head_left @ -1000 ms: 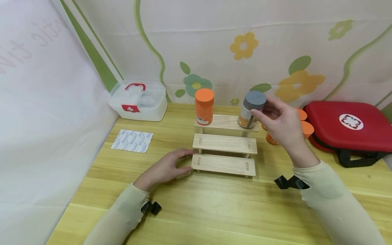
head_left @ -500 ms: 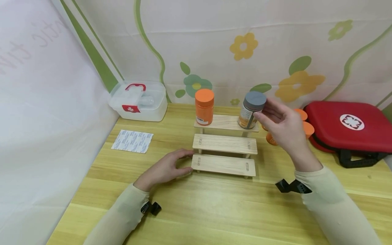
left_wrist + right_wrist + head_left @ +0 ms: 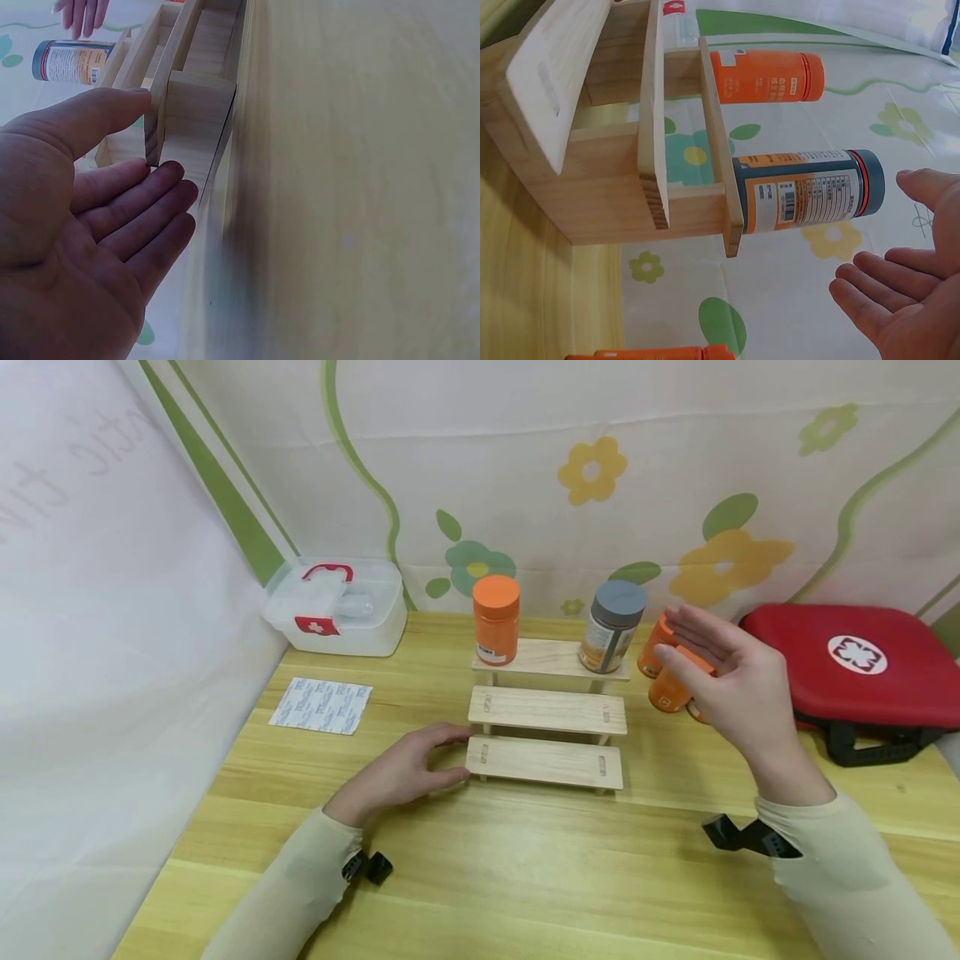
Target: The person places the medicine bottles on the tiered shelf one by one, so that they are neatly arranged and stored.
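A three-step wooden stand (image 3: 545, 761) stands on the table. On its top step are an orange bottle (image 3: 496, 625) at the left and a grey-capped bottle (image 3: 609, 631) at the right, both upright. My left hand (image 3: 402, 770) rests at the left end of the lowest step, thumb by the front corner and relaxed fingers by the back one. My right hand (image 3: 738, 685) is held apart from the grey-capped bottle with its fingers extended and nothing in them. It overlaps several more orange bottles (image 3: 667, 692) beside the stand, partly hiding them.
A red first-aid case (image 3: 802, 652) with a black handle lies at the right. A clear plastic box (image 3: 367, 631) with a red handle sits at the back left. In front of that box is a printed white packet (image 3: 322, 705). A flowered curtain (image 3: 480, 460) hangs behind the table.
My right hand has let go of the grey-capped bottle and moved right, over the orange bottles. The grey-capped bottle stays on the top step. My left hand remains at the stand.
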